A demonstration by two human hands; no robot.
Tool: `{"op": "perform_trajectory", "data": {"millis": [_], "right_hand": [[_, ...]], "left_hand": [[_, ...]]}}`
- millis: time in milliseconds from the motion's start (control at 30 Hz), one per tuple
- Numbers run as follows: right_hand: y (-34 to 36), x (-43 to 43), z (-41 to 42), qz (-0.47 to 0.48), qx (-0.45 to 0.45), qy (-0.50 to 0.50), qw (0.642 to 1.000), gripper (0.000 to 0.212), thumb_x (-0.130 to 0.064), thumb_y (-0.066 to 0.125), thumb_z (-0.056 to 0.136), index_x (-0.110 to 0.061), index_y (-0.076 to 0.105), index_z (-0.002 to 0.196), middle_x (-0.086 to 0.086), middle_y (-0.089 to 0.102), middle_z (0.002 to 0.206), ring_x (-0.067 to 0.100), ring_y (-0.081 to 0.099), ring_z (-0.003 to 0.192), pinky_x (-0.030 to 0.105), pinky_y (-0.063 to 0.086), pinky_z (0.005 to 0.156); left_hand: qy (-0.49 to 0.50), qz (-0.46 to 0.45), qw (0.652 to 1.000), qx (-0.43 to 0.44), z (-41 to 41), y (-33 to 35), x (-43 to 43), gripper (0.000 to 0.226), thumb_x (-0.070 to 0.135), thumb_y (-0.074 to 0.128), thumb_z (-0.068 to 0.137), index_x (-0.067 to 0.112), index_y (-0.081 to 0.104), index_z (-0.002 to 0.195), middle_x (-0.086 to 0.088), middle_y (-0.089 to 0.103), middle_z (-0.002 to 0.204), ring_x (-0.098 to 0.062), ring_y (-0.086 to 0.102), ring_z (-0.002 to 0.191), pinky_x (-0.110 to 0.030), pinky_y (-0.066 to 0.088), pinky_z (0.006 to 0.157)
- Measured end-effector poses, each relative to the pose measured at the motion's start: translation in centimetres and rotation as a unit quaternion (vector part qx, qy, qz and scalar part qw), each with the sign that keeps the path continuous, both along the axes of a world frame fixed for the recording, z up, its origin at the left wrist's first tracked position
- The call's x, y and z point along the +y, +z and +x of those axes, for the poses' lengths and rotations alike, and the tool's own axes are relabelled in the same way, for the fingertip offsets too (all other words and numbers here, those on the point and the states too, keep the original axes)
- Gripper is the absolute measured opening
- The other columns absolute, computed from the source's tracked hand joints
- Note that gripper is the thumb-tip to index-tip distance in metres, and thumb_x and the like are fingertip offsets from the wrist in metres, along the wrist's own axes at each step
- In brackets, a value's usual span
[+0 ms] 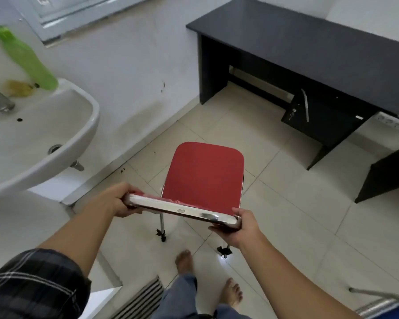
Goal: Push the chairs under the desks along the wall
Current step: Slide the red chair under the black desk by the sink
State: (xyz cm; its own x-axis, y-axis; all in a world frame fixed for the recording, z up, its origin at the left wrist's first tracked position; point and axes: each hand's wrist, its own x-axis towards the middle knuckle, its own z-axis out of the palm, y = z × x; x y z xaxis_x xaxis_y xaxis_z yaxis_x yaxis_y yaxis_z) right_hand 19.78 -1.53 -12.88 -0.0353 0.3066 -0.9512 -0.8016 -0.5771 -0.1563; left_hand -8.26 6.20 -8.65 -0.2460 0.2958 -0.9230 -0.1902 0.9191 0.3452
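Grips red chair point(203, 176) at both backrest top corners, left hand point(115, 200) and right hand point(243, 226) curled round it. Stands on floor point(286, 203), well apart from desk point(309, 42) front edge. Judged light, rigid; chrome rail point(182, 209) slippery.

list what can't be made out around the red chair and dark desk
Head view:
Red padded metal-framed chair: front legs hidden under its seat.
Dark side panel: cut off by the right edge, rest unseen.
Green plastic bottle: blurred, label unreadable.
Lock on the long dark desk: too small to detail.
Chrome and blue object: cut off at the bottom corner.
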Motion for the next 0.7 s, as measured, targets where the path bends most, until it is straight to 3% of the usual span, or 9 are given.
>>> {"op": "perform_trajectory", "data": {"millis": [33,100,167,233,333,500,600,700], "right_hand": [[-0.2,0.1,0.0,0.009,0.021,-0.019,1.0,0.011,-0.006,0.052,0.095,0.0,0.052,0.104,0.026,0.061,0.106,0.046,0.06,0.107,0.065,0.05,0.095],[-0.7,0.3,0.1,0.017,0.031,-0.033,0.999,0.012,0.001,0.046,0.092,0.001,0.054,0.101,0.022,0.064,0.098,0.041,0.064,0.093,0.058,0.06,0.07],[-1.2,0.6,0.0,0.023,0.028,-0.033,0.999,0.014,0.006,0.041,0.09,0.0,0.053,0.095,0.019,0.062,0.09,0.038,0.061,0.082,0.055,0.058,0.051],[-1.2,1.0,0.2,0.04,0.023,-0.046,0.998,0.018,0.008,0.037,0.088,-0.001,0.051,0.094,0.019,0.059,0.091,0.039,0.059,0.083,0.052,0.061,0.061],[-1.0,1.7,0.3,0.051,0.021,-0.078,0.995,0.018,0.009,0.035,0.086,0.0,0.051,0.088,0.02,0.058,0.092,0.04,0.058,0.084,0.057,0.055,0.082],[-0.8,2.5,-1.2,0.059,0.02,-0.111,0.992,0.022,0.011,0.035,0.086,0.001,0.054,0.089,0.021,0.062,0.089,0.04,0.061,0.082,0.053,0.06,0.049],[-0.2,4.0,-1.4,0.069,0.018,-0.14,0.988,0.025,0.01,0.033,0.087,-0.001,0.052,0.075,0.02,0.06,0.088,0.04,0.059,0.08,0.056,0.061,0.063],[0.1,5.4,-1.1,0.076,0.018,-0.155,0.985,0.022,0.008,0.034,0.088,0.0,0.052,0.079,0.022,0.06,0.092,0.043,0.058,0.084,0.064,0.056,0.064]], "left_hand": [[-0.011,-0.009,1.0,-0.018,-0.5,-0.5,0.5,0.009,-0.004,0.061,0.086,-0.008,0.056,0.092,-0.021,0.061,0.103,-0.037,0.058,0.114,-0.049,0.051,0.096],[-0.037,-0.024,0.998,-0.035,-1.1,-1.3,1.0,0.014,-0.003,0.061,0.086,-0.008,0.057,0.098,-0.024,0.065,0.105,-0.04,0.066,0.1,-0.051,0.052,0.093],[-0.051,-0.027,0.997,-0.047,-1.6,-2.0,1.7,0.01,-0.004,0.058,0.087,-0.008,0.058,0.096,-0.025,0.069,0.082,-0.038,0.071,0.064,-0.048,0.061,0.068],[-0.061,-0.013,0.995,-0.071,-1.6,-2.3,2.3,0.011,-0.005,0.051,0.089,-0.006,0.06,0.096,-0.021,0.068,0.082,-0.034,0.069,0.051,-0.045,0.057,0.047],[-0.052,0.009,0.994,-0.099,-2.1,-3.2,3.4,0.021,-0.008,0.045,0.09,-0.002,0.062,0.1,-0.021,0.062,0.097,-0.036,0.067,0.073,-0.046,0.057,0.052],[-0.043,0.028,0.993,-0.109,-2.8,-4.1,4.9,0.025,-0.008,0.044,0.091,0.002,0.061,0.106,-0.022,0.06,0.105,-0.033,0.062,0.081,-0.044,0.057,0.05],[-0.039,0.036,0.992,-0.113,-2.9,-4.3,6.6,0.022,-0.006,0.044,0.094,0.002,0.061,0.105,-0.023,0.061,0.105,-0.036,0.061,0.086,-0.048,0.057,0.048],[-0.038,0.042,0.991,-0.123,-2.3,-4.5,8.4,0.023,-0.005,0.04,0.096,0.002,0.06,0.104,-0.023,0.06,0.106,-0.041,0.06,0.089,-0.051,0.056,0.048]]}}
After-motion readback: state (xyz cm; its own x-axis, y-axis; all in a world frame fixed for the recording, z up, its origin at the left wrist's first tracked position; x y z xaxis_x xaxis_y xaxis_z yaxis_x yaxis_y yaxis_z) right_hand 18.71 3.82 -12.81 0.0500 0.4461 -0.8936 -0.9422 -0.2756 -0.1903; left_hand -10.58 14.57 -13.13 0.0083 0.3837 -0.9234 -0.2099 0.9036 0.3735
